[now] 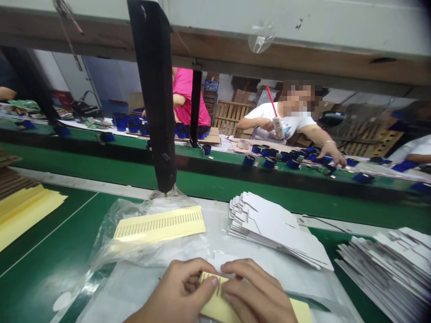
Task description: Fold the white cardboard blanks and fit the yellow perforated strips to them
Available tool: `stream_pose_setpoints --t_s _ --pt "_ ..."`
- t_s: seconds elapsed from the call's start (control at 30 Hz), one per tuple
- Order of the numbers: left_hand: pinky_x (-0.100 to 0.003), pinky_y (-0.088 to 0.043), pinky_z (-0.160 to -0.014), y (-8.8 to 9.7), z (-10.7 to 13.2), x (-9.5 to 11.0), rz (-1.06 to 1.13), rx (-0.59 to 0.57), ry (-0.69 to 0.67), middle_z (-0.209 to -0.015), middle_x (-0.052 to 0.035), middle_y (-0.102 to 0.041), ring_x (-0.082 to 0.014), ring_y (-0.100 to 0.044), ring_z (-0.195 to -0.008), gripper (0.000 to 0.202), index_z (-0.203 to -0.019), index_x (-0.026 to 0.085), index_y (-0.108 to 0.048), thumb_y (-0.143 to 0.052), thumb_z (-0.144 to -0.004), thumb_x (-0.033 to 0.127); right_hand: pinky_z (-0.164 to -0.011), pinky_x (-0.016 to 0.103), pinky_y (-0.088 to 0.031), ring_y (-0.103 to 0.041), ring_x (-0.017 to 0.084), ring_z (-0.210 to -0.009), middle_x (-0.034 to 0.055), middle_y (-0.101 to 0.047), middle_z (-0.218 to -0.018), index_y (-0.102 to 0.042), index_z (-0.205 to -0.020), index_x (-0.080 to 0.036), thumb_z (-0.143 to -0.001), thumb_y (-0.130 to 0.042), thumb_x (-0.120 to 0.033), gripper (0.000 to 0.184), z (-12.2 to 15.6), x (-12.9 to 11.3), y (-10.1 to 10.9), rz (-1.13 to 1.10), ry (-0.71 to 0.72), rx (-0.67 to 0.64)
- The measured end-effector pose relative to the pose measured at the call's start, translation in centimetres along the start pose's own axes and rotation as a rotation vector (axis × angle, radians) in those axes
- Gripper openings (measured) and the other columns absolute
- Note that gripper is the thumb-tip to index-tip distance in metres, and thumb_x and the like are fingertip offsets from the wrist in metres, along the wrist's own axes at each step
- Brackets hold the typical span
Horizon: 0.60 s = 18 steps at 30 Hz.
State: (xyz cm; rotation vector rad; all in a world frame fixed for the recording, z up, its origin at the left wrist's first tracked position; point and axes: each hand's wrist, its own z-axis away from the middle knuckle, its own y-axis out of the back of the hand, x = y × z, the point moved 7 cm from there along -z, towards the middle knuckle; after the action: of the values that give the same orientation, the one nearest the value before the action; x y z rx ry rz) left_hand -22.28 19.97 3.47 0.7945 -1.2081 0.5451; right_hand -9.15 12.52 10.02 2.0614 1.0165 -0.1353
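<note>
Between my two hands is a yellow sheet of printed labels (215, 305), near the bottom of the view. My left hand (182, 291) pinches its left end between thumb and fingers. From the other side my right hand (257, 291) closes over the sheet, covering much of it; its right end (301, 309) shows past the fingers. Under the hands there is a pale plastic-covered surface. Farther up lies another yellow label sheet (161, 224) with rows of small dark print, partly in a clear plastic bag (117, 251).
Flat white cartons (269, 220) are stacked ahead to the right, with more cartons (387, 264) at far right. Yellow sheets (27, 215) lie at left. A black post (153, 98) stands before a green conveyor (208, 179) carrying blue parts (249, 160). Across it, a co-worker's hand (333, 152) reaches down.
</note>
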Motion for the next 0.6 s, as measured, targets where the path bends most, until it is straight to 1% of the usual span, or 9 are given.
stream_pose_setpoints --t_s 0.07,0.1,0.13,0.2,0.27,0.3,0.4,0.5,0.6 --pt "-0.019 -0.047 -0.057 -0.1 0.4 0.4 -0.202 -0.004 -0.053 -0.062 0.0015 -0.063 -0.014 -0.061 -0.059 0.024 -0.09 0.02 -0.074 -0.056 -0.092 0.036 -0.08 0.026 -0.057 -0.07 0.019 -0.094 0.0051 -0.073 -0.105 -0.065 -0.091 -0.025 -0.092 -0.06 -0.014 0.012 0.2 1.5 0.5 -0.127 -0.18 0.02" --pt "-0.02 -0.047 -0.059 -0.2 0.6 0.7 -0.328 -0.004 -0.125 -0.061 0.0023 -0.062 -0.0137 -0.061 -0.057 0.022 -0.091 0.021 -0.074 -0.055 -0.092 0.031 -0.084 0.025 -0.056 -0.07 0.019 -0.098 0.0038 -0.074 -0.107 -0.066 -0.088 -0.026 -0.094 -0.061 -0.02 0.009 0.4 2.5 0.7 -0.168 -0.3 0.039" --pt "-0.022 -0.048 -0.06 -0.5 0.8 1.2 -0.454 -0.004 -0.227 -0.062 0.0023 -0.063 -0.0139 -0.061 -0.057 0.021 -0.092 0.021 -0.073 -0.053 -0.092 0.026 -0.085 0.025 -0.056 -0.07 0.02 -0.101 0.0032 -0.074 -0.109 -0.066 -0.084 -0.027 -0.094 -0.062 -0.027 0.011 0.7 3.6 0.9 -0.191 -0.423 0.054" --pt "-0.025 -0.049 -0.062 -1.3 1.6 2.3 -0.691 0.001 -0.5 -0.071 -0.0001 -0.068 -0.0156 -0.064 -0.059 0.023 -0.091 0.019 -0.07 -0.048 -0.093 0.017 -0.081 0.027 -0.056 -0.07 0.022 -0.1 0.0051 -0.073 -0.112 -0.069 -0.079 -0.026 -0.093 -0.062 -0.036 0.019 1.5 5.6 0.7 -0.193 -0.637 0.029" --pt "-0.027 -0.05 -0.061 -2.1 2.4 3.0 -0.854 0.043 -0.742 -0.078 -0.0034 -0.069 -0.0169 -0.065 -0.063 0.023 -0.089 0.016 -0.066 -0.044 -0.095 0.013 -0.073 0.029 -0.055 -0.07 0.023 -0.092 0.0085 -0.072 -0.114 -0.073 -0.076 -0.024 -0.089 -0.062 -0.04 0.023 2.1 6.7 -0.2 -0.2 -0.757 -0.077" --pt "-0.027 -0.049 -0.06 -2.3 2.6 3.1 -0.898 0.064 -0.817 -0.077 -0.004 -0.068 -0.0165 -0.064 -0.062 0.022 -0.088 0.016 -0.064 -0.043 -0.097 0.014 -0.071 0.03 -0.054 -0.07 0.023 -0.088 0.0098 -0.072 -0.114 -0.074 -0.074 -0.023 -0.087 -0.063 -0.041 0.025 2.2 7.0 -0.6 -0.213 -0.792 -0.124" --pt "-0.022 -0.051 -0.06 -2.5 2.7 3.6 -0.93 0.135 -0.911 -0.076 -0.0043 -0.066 -0.0139 -0.062 -0.061 0.02 -0.089 0.017 -0.062 -0.047 -0.1 0.024 -0.074 0.036 -0.052 -0.069 0.025 -0.085 0.012 -0.072 -0.114 -0.076 -0.07 -0.021 -0.083 -0.062 -0.047 0.032 2.1 7.5 -1.2 -0.264 -0.856 -0.173" --pt "-0.022 -0.052 -0.061 -2.6 2.4 4.3 -0.952 0.181 -0.933 -0.08 -0.0062 -0.067 -0.0137 -0.063 -0.063 0.025 -0.091 0.017 -0.062 -0.048 -0.102 0.034 -0.083 0.041 -0.05 -0.067 0.032 -0.103 0.014 -0.071 -0.116 -0.078 -0.07 -0.021 -0.08 -0.066 -0.056 0.038 1.7 7.7 -1.4 -0.328 -0.893 -0.186" --pt "-0.022 -0.053 -0.062 -2.6 2.5 4.4 -0.972 0.186 -0.935 -0.085 -0.0081 -0.069 -0.0139 -0.064 -0.064 0.027 -0.091 0.017 -0.063 -0.048 -0.102 0.037 -0.092 0.044 -0.049 -0.062 0.036 -0.119 0.0144 -0.072 -0.118 -0.08 -0.073 -0.022 -0.075 -0.073 -0.061 0.04 1.5 8.1 -1.7 -0.463 -0.919 -0.143"
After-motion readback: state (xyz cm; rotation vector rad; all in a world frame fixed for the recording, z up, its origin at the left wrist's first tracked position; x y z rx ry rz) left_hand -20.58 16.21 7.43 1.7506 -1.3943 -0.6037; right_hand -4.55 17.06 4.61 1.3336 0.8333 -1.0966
